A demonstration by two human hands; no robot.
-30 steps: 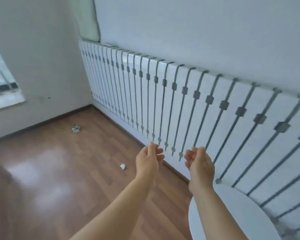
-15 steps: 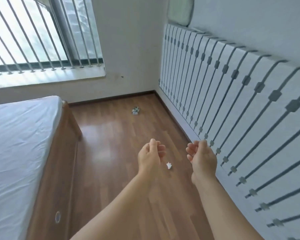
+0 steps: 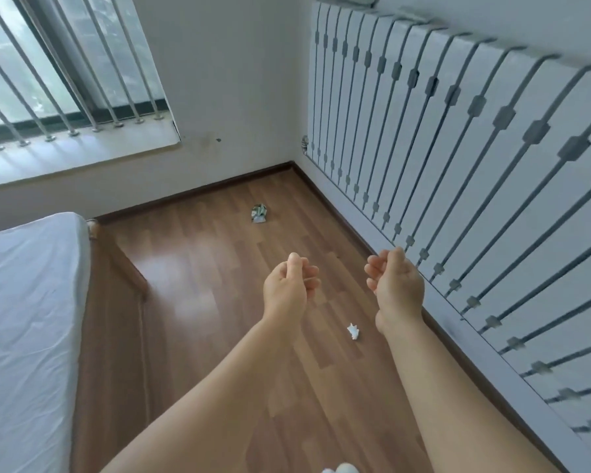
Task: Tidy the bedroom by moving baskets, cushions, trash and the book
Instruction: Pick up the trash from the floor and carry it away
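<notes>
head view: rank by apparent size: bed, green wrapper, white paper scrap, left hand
1. bed
2. left hand, inflated by nearness to the camera
3. green wrapper
4. white paper scrap, close to the wrapper, so unsure

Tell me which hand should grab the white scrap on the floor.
Right, probably. The white scrap lies on the floor just beside the right hand's wrist; the left hand hangs farther away. Both are empty.

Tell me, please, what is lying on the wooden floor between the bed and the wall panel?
Two scraps of trash: a crumpled white paper near the right hand and a green-and-white wrapper towards the corner. The forearms cover part of the floor.
</notes>
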